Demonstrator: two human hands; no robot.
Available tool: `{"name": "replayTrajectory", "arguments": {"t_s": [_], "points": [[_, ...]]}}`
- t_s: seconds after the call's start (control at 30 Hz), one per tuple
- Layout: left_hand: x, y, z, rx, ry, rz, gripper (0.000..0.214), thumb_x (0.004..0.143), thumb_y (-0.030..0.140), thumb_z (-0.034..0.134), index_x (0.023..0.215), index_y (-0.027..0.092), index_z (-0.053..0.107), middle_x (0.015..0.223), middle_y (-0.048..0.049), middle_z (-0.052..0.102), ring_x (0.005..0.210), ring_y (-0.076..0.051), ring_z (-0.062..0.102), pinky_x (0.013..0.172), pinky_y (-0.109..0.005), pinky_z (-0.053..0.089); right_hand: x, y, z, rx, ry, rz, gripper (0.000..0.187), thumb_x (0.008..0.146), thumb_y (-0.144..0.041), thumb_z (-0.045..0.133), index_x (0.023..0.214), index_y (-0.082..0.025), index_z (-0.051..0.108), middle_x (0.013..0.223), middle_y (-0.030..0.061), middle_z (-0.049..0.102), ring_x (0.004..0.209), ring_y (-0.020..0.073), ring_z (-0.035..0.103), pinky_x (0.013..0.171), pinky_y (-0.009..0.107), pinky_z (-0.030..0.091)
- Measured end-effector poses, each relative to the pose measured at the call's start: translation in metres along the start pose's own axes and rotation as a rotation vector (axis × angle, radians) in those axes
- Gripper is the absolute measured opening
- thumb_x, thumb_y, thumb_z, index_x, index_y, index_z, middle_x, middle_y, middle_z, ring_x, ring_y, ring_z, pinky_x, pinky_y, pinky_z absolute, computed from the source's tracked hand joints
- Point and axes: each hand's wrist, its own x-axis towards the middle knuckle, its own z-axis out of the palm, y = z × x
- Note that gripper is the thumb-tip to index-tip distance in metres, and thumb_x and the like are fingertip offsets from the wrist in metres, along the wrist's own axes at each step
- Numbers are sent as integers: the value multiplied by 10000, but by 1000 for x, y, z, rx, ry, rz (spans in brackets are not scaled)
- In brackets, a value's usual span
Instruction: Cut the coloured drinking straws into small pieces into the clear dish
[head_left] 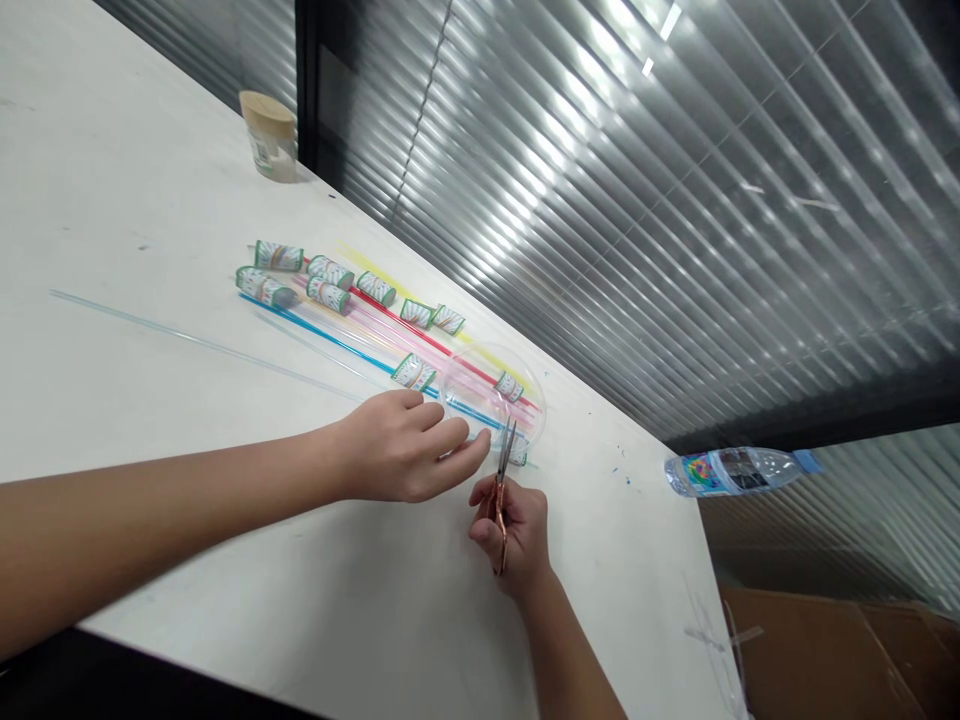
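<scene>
My right hand (517, 530) grips scissors (501, 500) with copper-coloured handles, the narrow blades pointing up and away. Just left of it, my left hand (412, 445) has its fingers curled; what they pinch, if anything, is hidden. Past the fingertips lies a clear round plastic piece (541, 385), close to the blades. Beneath and beyond it, thin blue rods (337, 340), red rods (397, 325) and pale pink rods lie in a slanting row. Several small printed rolls (375, 288) with green edges sit on or beside them. One clear strand (187, 338) stretches left from behind my left hand.
A cup with a tan lid (268, 135) stands near the far edge of the white table (150, 420). At the right edge a water bottle (739, 470) lies on its side. Corrugated metal wall (562, 150) rises behind; a cardboard box (832, 650) is at lower right.
</scene>
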Motion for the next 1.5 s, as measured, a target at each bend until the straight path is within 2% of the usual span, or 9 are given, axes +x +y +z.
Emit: {"name": "replayTrajectory", "arguments": {"t_s": [0.17,0.27,0.37,0.7,1.17,1.3,1.5], "points": [[6,-1,-9,30,-37,6,224,808,194,540,1029,204,576,663,23,554,506,-93,397,459,-284,251,0,-1,-1,-45,12,12,565,740,-746,569,668,-186,538,428,-73,352,396,75,283,407,217,248],[11,-3,-17,25,-101,30,224,802,175,556,1023,200,582,738,8,608,526,-85,427,463,-274,280,-1,-2,0,-64,29,9,569,756,-746,548,659,-186,536,440,-66,370,412,78,298,429,219,274],[15,-4,-20,24,-83,45,211,797,153,575,1004,176,610,752,5,629,512,-78,422,469,-268,300,-2,-2,2,-67,51,26,571,753,-753,543,661,-190,530,440,-65,381,424,81,306,442,221,290],[18,-6,-18,63,-47,45,246,729,154,695,971,156,653,758,-4,683,541,-94,517,525,-261,348,1,1,1,-5,77,77,575,726,-750,585,627,-193,487,422,-67,399,420,77,330,442,215,289],[12,-8,-15,47,-67,56,307,724,132,662,1027,154,624,784,-21,711,551,-108,569,524,-262,396,5,7,2,66,89,132,523,739,-653,657,586,-195,455,416,-69,428,435,80,362,470,224,300],[10,-9,-14,47,-69,42,297,755,144,622,1049,179,612,800,-15,715,555,-106,582,507,-256,393,6,7,2,103,60,173,479,760,-600,670,601,-197,465,415,-64,468,429,83,390,489,222,349],[10,-11,-14,57,-80,16,325,728,121,640,1049,162,612,809,-10,718,534,-99,554,484,-250,379,6,7,0,110,76,170,486,760,-628,651,617,-194,485,439,-62,442,449,90,394,498,229,341]]}}
